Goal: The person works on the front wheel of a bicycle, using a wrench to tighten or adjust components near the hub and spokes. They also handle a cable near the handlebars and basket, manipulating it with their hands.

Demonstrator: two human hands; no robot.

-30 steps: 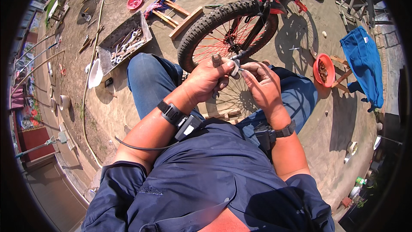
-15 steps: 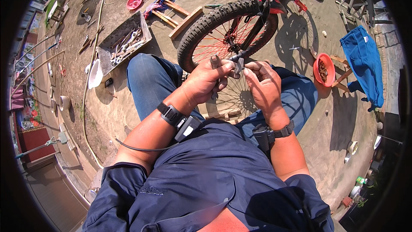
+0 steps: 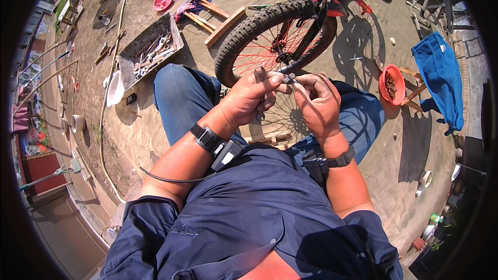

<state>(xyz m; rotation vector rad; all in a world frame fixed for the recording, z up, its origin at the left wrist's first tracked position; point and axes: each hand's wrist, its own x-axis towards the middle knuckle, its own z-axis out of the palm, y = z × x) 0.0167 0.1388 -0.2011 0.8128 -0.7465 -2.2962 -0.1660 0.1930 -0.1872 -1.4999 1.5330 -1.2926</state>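
Observation:
My left hand is closed around a wrench; its forked upper end sticks up past the thumb, and its other end shows below the fingers. Between the fingertips of both hands is a small grey metal part, its exact kind too small to make out. My right hand pinches that part from the right, fingers curled. Just beyond my hands stands a bicycle's front wheel with a thick knobbly tyre and red spokes. A dark rod-like piece lies behind my fingertips, partly hidden.
A grey metal tray of wrenches and tools lies to the left, beside a white bowl-like piece. Past it is a wooden stool frame. On the right are a red bowl of small rusty parts and a blue cloth over a wooden stand.
The right fingers have shifted their pinch, and the small grey part has turned from upright to lying flatter. My left hand and the wrench stay nearly in place.

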